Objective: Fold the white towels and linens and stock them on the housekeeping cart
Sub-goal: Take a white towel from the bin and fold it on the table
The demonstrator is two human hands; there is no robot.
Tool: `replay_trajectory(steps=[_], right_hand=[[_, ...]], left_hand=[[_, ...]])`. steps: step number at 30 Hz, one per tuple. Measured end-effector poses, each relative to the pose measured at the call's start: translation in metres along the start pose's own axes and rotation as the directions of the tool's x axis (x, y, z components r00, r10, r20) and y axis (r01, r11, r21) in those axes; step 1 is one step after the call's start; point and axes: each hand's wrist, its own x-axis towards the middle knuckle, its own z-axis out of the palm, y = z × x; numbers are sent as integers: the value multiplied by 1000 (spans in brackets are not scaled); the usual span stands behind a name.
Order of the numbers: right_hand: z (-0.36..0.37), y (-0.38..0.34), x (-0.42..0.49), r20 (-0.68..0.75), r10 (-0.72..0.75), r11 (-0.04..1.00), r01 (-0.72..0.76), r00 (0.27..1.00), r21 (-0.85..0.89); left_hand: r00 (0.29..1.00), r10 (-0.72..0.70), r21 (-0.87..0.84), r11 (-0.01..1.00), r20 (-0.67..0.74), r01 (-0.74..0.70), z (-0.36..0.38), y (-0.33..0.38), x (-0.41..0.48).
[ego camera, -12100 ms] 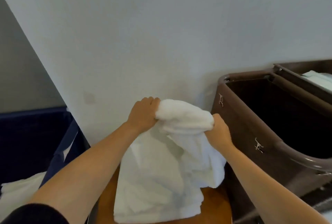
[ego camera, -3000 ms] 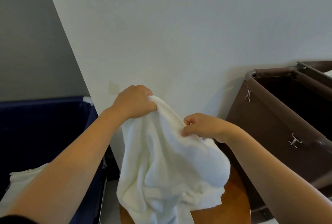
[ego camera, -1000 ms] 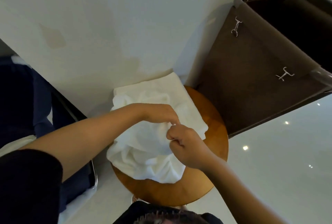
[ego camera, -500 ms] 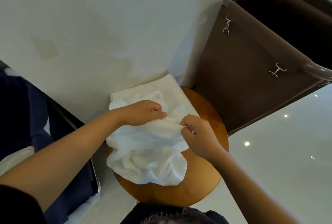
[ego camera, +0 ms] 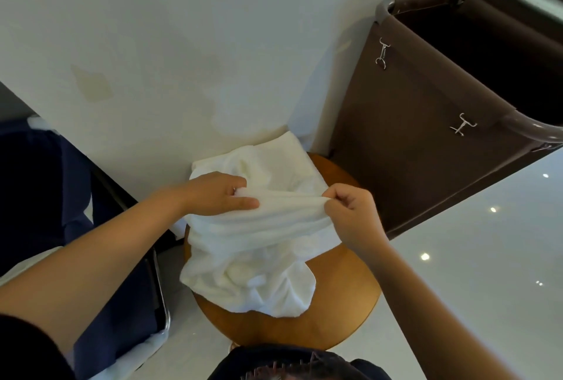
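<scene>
Towel: the white towel (ego camera: pixel 253 227) sits bunched on the round wooden stool (ego camera: pixel 341 315); one edge is up and drawn taut between both hands; the rest lies crumpled below it.
Handling: looks soft, light and floppy; it will sag wherever nothing holds it; neither fragile nor slippery, I'd say; best taken at the hem or the corners, pinched, so an edge hangs straight.
Left hand (ego camera: pixel 217 193): fingers curled into the cloth at the left end of the raised edge; gripping it.
Right hand (ego camera: pixel 355 212): thumb and fingertips nipped on the right end of that edge; other fingers tucked in.
Stool: small for the job; the towel spills over its left rim; little flat room for a fold.
Wall (ego camera: pixel 213 44): right behind; the towel's far side lies against it.
Brown cart bag (ego camera: pixel 411 148): just right of the stool; mouth open and dark; two metal clips (ego camera: pixel 382 50) on its side.
Blue hamper (ego camera: pixel 39 190): close on the left; white linen shows at its lower edge.
In the way: nothing between hands and cart; tight quarters, though.
</scene>
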Motion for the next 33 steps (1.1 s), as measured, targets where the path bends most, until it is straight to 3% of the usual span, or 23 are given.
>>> replay_trajectory(steps=[4,7,9,19,26,30,33], right_hand=[[-13,-6,-1,-106,78,985,-61,991,159],[-24,-15,2,-206,207,932,-128,957,339],[-35,-20,6,-267,220,923,-112,938,367],[-66,-47,19,-277,-88,987,121,957,105],[-92,-101,47,-308,-278,957,290,910,-5],[-118,-154,74,-310,-415,908,414,856,-72],[-142,-210,88,-337,-509,855,510,792,-92]], left_hand=[[999,46,14,999,-5,-46,-1,-2,-3],[998,23,6,1000,-51,-22,-16,-4,-7],[995,1,-18,1000,-96,-3,-26,-5,-10],[999,8,-48,999,-32,-10,-47,18,-51],[987,-51,-129,991,-151,31,-132,54,-87],[887,-23,-51,999,-462,-1,-175,87,-105],[707,35,150,983,-706,102,-213,120,-126]])
